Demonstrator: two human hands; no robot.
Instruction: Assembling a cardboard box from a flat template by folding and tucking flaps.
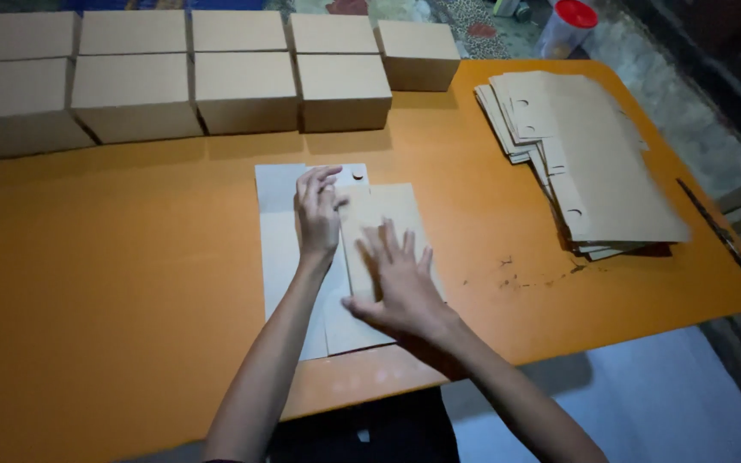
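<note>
**Flat box blank under both hands, mid-fold**

Far left to centre: a row of assembled brown cardboard boxes (216, 77) stands along the far edge of the orange surface (105, 274), touching side by side, all closed. I count roughly ten; the leftmost are cut off by the frame. These read as finished units.

Centre, near edge: one flat cardboard blank (289, 249) lies on the surface, its pale inner face up, with a brown panel folded over on its right part. The left hand (317, 214) rests on the blank near the fold line, fingers together and slightly curled, pressing down; it pinches nothing. The right hand (400, 283) lies flat on the folded brown panel, fingers spread, palm down. Slight motion blur on it, so exact contact is uncertain.

Right: a loose stack of unfolded blanks (585, 163) with round cut-outs lies well apart from the hands. Near the right edge, a dark thin tool (722, 236), kind not clear. Beyond the far edge, a clear container with red lid (566, 26).

Judgement: many boxes done, one blank in early creasing, a good stack left.
</note>
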